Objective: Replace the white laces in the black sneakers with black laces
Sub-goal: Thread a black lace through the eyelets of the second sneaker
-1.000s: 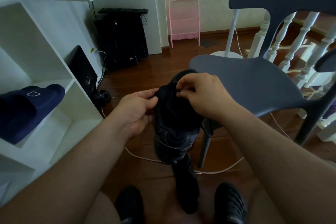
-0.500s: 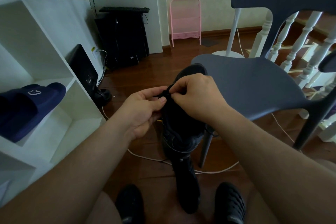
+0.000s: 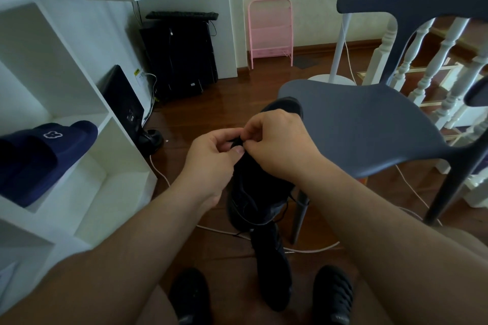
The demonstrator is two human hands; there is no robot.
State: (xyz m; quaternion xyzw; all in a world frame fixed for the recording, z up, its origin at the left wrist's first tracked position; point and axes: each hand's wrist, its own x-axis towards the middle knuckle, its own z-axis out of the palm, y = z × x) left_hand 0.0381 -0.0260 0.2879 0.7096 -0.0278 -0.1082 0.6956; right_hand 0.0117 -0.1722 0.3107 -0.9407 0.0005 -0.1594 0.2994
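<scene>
A black sneaker (image 3: 257, 192) is held up in front of me, above the floor. My left hand (image 3: 211, 161) grips its upper part from the left, thumb pressed against the black material. My right hand (image 3: 277, 148) comes from the right and pinches a black lace (image 3: 235, 142) at the top of the shoe, fingertips meeting the left thumb. Thin black lace ends (image 3: 284, 212) dangle by the sneaker's lower side. A second black sneaker (image 3: 273, 269) lies on the floor below, between my feet. No white lace is visible on either shoe.
A grey chair (image 3: 369, 124) stands close on the right, its seat just behind my right hand. White shelving (image 3: 87, 140) on the left holds a navy slipper (image 3: 45, 155). A white cable (image 3: 311, 249) runs across the wooden floor. My black shoes (image 3: 332, 295) are at the bottom edge.
The sneaker has risen slightly and both hands have closed in together at its top, the right fingers now pinching the lace against the left thumb.
</scene>
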